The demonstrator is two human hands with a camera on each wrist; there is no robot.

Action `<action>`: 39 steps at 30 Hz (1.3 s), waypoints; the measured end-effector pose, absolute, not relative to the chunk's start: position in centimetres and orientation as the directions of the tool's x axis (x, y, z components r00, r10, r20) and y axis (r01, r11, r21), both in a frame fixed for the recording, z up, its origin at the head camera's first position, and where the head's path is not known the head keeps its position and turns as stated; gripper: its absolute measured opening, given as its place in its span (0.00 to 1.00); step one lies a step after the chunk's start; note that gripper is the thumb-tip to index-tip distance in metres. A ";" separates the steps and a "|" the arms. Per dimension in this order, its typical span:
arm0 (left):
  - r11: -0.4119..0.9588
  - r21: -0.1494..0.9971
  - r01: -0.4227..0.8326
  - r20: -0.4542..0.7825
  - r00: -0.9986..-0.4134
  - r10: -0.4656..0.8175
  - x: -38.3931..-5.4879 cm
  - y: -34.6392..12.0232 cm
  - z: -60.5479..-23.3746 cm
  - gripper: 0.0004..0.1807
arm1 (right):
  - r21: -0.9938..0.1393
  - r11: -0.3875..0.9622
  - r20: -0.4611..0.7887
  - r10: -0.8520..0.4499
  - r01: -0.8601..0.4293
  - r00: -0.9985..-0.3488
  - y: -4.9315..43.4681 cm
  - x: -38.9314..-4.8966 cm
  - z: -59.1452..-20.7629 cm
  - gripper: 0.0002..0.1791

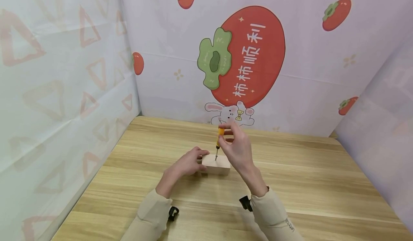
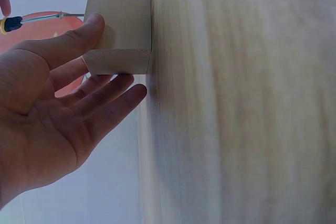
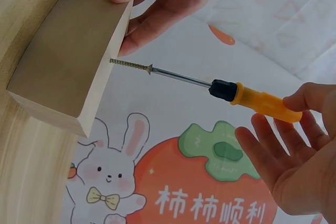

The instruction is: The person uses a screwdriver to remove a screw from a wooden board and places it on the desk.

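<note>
Works at the table (image 1: pixel 306 176), with a triangle-patterned sheet (image 1: pixel 64 97) off at nine o'clock. Grips the nine-o'clock end of the wooden block (image 1: pixel 218 170) with the left hand (image 1: pixel 188 162), setting the thumb against the six-o'clock face and fingers round the twelve-o'clock side, probably to stop any slide or twist. Has the block flat on the tabletop, with its length from nine to three o'clock, likely for firm backing under downward pressure. Stands the screw (image 3: pixel 130 65) upright on the block's top, near the middle, with its point at the wood and most of its thread exposed; seems barely bitten in, if at all, too hidden to tell. Sets the screwdriver (image 3: pixel 262 104) above, with its tip at the screw head and its yellow handle leaning slightly toward one o'clock in the head view, presumably to stay in line with the screw. Pinches the upper end of the handle between the thumb and fingers of the right hand (image 1: pixel 239 149), apparently favouring fine control over a full fist. Holds that palm off the handle, toward four o'clock, likely to leave the fingers room to roll and the tip in plain sight.
</note>
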State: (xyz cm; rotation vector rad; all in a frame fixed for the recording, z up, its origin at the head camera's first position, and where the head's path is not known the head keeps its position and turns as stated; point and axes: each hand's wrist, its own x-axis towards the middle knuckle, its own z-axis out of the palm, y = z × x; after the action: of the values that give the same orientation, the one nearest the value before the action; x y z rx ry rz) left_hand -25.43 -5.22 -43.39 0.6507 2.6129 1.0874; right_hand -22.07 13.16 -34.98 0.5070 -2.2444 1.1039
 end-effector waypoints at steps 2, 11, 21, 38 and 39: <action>0.627 0.714 0.312 -0.046 -0.872 0.487 -25.4 -5.2 -43.4 0.29 | -0.586 0.589 0.644 -0.078 -0.556 -0.761 13.1 -22.1 -35.0 0.14; 0.624 0.718 0.308 -0.048 -0.873 0.486 -25.4 -5.2 -43.3 0.30 | -0.590 0.580 0.637 -0.093 -0.562 -0.765 13.3 -22.0 -34.8 0.16; 0.620 0.722 0.308 -0.048 -0.872 0.488 -25.5 -5.2 -43.3 0.29 | -0.611 0.539 0.632 -0.110 -0.580 -0.767 13.3 -22.2 -35.0 0.15; 0.624 0.720 0.305 -0.053 -0.872 0.487 -25.5 -5.2 -43.3 0.29 | -0.620 0.542 0.618 -0.108 -0.568 -0.778 13.6 -21.8 -35.1 0.14; 0.624 0.719 0.306 -0.053 -0.871 0.489 -25.5 -5.2 -43.3 0.29 | -0.617 0.549 0.618 -0.106 -0.564 -0.779 13.6 -21.8 -35.1 0.14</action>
State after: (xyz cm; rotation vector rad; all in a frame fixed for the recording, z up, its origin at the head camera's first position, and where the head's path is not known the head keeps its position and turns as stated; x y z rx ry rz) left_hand -25.46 -5.25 -43.32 0.6499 2.6044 1.0863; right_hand -21.81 13.57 -35.06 0.5389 -2.2655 1.1639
